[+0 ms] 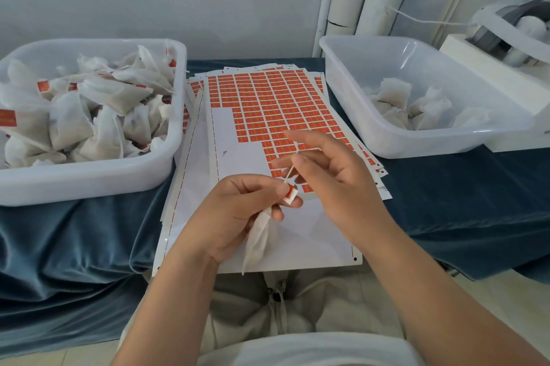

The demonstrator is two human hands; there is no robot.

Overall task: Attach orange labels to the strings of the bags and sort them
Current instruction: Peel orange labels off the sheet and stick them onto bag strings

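Seemingly, left hand (pixel 238 211): clenched on bag (pixel 259 239) and orange label (pixel 289 194), lower centre.
Right hand (pixel 330 178): pinched string (pixel 290 171) taut, likely so the label could fold cleanly.

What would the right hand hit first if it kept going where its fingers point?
The right hand points forward and left: likely the white sheet of orange labels just beneath it, or, if it clears that, the left white plastic tub. Depth is unclear.
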